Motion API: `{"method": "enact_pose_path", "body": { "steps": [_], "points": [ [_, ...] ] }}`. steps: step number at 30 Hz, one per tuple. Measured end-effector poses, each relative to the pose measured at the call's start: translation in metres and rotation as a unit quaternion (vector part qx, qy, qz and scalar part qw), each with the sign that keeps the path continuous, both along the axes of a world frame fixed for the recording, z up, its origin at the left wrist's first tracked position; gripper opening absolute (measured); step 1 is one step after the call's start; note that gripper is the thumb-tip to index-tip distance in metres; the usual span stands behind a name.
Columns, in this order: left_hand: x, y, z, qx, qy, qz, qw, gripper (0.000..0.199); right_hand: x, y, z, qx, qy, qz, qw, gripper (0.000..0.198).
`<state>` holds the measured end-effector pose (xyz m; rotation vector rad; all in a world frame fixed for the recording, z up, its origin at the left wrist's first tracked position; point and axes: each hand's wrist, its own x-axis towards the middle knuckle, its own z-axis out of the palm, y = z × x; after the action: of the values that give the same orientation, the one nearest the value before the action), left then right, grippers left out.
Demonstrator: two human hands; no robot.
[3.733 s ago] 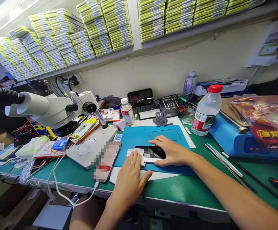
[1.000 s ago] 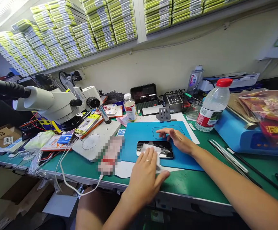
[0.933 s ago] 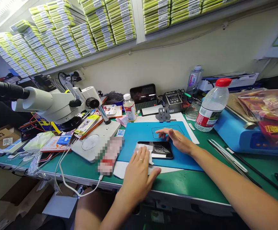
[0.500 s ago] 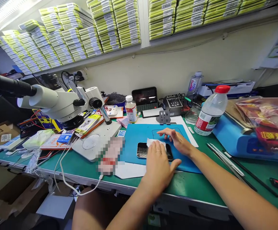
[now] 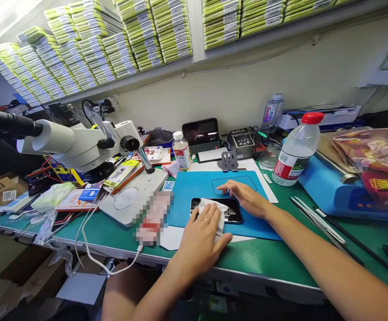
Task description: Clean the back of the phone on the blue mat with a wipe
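A black smartphone [image 5: 233, 216] lies flat on the blue work mat [image 5: 183, 187], its dark glass facing up. Across its left half, my left hand [image 5: 203, 236] presses a crumpled white tissue [image 5: 221, 206] against the glass, fingers laid over the tissue and thumb out to the right. Past the phone's upper right edge, my right hand [image 5: 247, 197] hovers or rests over the mat with fingers bent and apart, holding nothing. Whether it touches the phone's edge I cannot tell.
To the left stands a microscope [image 5: 63, 142] on a white base. A pixelated object with a white cable [image 5: 127, 269] lies nearer. On the right are a red-capped bottle [image 5: 296, 151], thin strips [image 5: 314, 220] and a blue machine [image 5: 328, 191]. A small bottle [image 5: 181, 154] stands behind the mat.
My left hand has slid with the tissue to the left and toward me, baring more of the phone's right half. My right hand stays almost in place.
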<state>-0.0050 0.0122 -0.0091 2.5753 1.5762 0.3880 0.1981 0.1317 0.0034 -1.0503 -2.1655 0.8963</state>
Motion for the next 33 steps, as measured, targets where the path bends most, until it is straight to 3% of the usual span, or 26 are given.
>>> {"method": "enact_pose_path", "body": {
  "steps": [5, 9, 14, 20, 25, 28, 33],
  "points": [
    [-0.032, -0.003, -0.004, 0.016, 0.039, 0.08, 0.996, 0.058, 0.0, -0.001, -0.002, -0.005, -0.007, 0.009, 1.0, 0.092],
    [-0.03, -0.009, -0.006, 0.03, 0.053, 0.1, 0.993, 0.059, -0.001, -0.002, -0.002, -0.005, -0.001, 0.015, 1.0, 0.09],
    [-0.004, -0.005, -0.001, 0.034, 0.046, 0.12, 0.991, 0.066, -0.002, -0.001, -0.001, -0.011, 0.006, 0.019, 1.0, 0.094],
    [0.052, 0.015, 0.011, -0.003, 0.004, 0.01, 1.0, 0.089, -0.002, 0.003, -0.004, -0.013, 0.009, 0.006, 1.0, 0.106],
    [0.079, 0.01, 0.007, 0.015, 0.002, 0.041, 0.999, 0.092, 0.001, 0.004, -0.006, -0.008, 0.013, 0.012, 1.0, 0.104],
    [0.066, -0.006, 0.002, 0.017, -0.005, 0.021, 1.0, 0.087, 0.001, 0.006, -0.008, -0.002, 0.016, 0.02, 1.0, 0.101],
    [0.013, -0.026, 0.003, 0.001, 0.007, 0.027, 1.0, 0.077, 0.001, 0.007, -0.01, -0.006, 0.018, 0.023, 1.0, 0.099]
  ]
}}
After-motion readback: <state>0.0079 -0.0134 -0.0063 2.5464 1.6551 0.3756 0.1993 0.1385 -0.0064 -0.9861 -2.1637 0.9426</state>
